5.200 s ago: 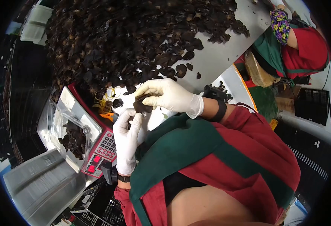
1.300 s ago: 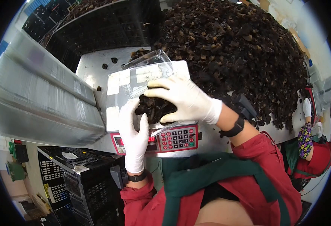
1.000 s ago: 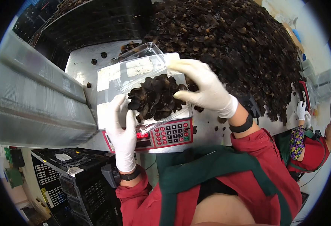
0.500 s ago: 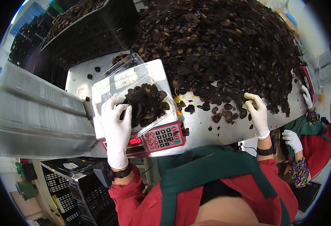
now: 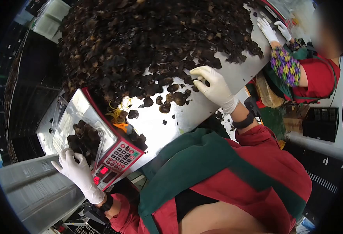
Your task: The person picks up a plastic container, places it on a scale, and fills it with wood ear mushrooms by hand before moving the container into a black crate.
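Note:
My left hand (image 5: 78,171), in a white glove, is at the near left end of a clear plastic tray (image 5: 100,150), its fingers curled at the tray's end. Dark wood ear mushrooms (image 5: 84,138) are heaped in the tray, which sits on a red digital scale (image 5: 121,156) with a lit red display. My right hand (image 5: 217,89), also gloved, hovers over the metal table at the near edge of a large mushroom pile (image 5: 140,50). Its thumb and forefinger are bent but apart, and I see nothing between them. Loose mushrooms (image 5: 175,97) lie to its left.
Yellow rubber bands (image 5: 119,111) and an orange-handled tool (image 5: 124,127) lie beside the scale. Stacked clear trays (image 5: 39,183) stand at left, near a black crate (image 5: 35,89). A co-worker's gloved hands (image 5: 268,30) are at the table's far right.
The view has swung right, so the scale and my left hand now appear lower left. My right hand appears farther left, nearer the loose mushrooms. The co-worker's hands are now both over the table.

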Action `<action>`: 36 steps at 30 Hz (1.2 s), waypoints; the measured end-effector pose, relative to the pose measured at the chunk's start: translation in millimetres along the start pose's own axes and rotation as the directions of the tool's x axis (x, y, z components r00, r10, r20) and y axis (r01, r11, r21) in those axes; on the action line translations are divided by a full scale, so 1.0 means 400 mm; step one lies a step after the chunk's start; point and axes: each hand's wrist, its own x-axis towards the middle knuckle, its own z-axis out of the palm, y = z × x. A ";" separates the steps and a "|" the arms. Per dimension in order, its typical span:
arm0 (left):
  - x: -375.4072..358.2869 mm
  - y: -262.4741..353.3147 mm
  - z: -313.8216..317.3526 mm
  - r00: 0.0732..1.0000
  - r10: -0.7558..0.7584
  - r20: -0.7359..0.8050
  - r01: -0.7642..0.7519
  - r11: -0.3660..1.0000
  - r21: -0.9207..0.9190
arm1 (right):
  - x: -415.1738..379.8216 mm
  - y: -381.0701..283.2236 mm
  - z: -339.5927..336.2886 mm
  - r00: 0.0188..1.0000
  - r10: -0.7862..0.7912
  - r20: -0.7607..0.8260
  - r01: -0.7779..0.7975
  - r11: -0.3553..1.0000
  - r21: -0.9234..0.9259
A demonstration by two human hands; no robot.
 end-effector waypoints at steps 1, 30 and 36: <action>0.003 0.005 -0.003 1.000 0.009 -0.002 -0.009 1.000 -0.007 | -0.014 0.006 0.002 0.999 -0.035 -0.008 0.035 0.999 -0.036; -0.124 0.348 -0.075 0.992 0.114 -0.060 -0.125 0.756 -0.643 | 0.104 -0.004 0.105 0.955 -0.296 0.017 0.283 0.893 -0.350; -0.131 0.343 -0.073 0.996 0.075 -0.054 -0.091 0.715 -0.693 | 0.180 -0.056 0.166 0.953 -0.237 0.191 0.282 0.922 -0.264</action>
